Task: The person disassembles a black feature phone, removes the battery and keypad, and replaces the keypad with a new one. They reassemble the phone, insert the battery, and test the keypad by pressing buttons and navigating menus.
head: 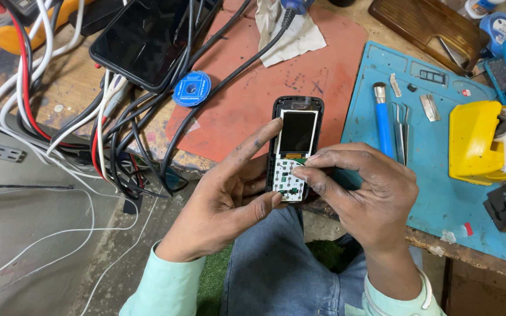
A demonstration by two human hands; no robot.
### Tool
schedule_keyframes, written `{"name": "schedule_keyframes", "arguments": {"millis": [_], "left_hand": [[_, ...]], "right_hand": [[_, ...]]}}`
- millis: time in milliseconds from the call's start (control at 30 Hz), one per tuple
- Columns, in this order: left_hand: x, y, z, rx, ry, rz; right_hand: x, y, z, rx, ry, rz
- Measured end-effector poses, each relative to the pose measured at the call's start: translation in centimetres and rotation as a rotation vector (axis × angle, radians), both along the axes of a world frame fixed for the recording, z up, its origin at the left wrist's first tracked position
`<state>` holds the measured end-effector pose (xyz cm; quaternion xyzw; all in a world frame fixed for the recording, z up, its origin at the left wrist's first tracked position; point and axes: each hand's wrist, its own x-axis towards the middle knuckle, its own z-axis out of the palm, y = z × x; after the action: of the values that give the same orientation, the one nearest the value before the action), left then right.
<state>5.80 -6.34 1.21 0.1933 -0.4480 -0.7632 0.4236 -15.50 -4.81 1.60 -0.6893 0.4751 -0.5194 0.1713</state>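
Note:
A small black keypad phone (297, 126) with its front cover off shows a bare screen and a white keypad board with green parts. My left hand (229, 196) grips it from the left, index finger along its edge and thumb under its lower end. My right hand (358, 193) comes from the right, thumb and fingertips pinched on the top of the keypad board just below the screen. Both hands are held above my lap at the bench's front edge.
A red mat (253, 99) and a blue work mat (440, 181) lie on the bench. On the blue mat are a blue-handled tool (383, 120), tweezers (402, 131) and a yellow tape dispenser (481, 143). A large dark phone (144, 41), a blue spool (191, 89) and tangled cables (106, 146) sit left.

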Motion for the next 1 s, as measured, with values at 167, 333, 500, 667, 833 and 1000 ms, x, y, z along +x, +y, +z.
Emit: {"name": "schedule_keyframes", "arguments": {"millis": [167,333,500,667,833,1000], "left_hand": [[-0.04,0.07,0.1,0.011,0.0,0.007],[-0.13,0.06,0.19,0.025,-0.021,0.023],[-0.14,0.1,0.25,0.023,-0.023,0.025],[-0.18,0.02,0.14,0.017,-0.022,0.028],[-0.2,0.15,0.03,0.031,-0.011,0.026],[-0.26,0.01,-0.03,0.035,0.001,0.018]], "right_hand": [[0.03,0.06,0.01,0.009,0.015,-0.018],[0.03,0.04,0.09,0.012,0.004,-0.004],[-0.04,-0.02,0.08,0.008,0.013,-0.006],[-0.09,-0.03,-0.03,0.009,0.006,0.0],[-0.11,-0.1,-0.02,0.014,0.018,-0.003],[-0.01,-0.13,0.08,0.011,0.015,0.0]]}}
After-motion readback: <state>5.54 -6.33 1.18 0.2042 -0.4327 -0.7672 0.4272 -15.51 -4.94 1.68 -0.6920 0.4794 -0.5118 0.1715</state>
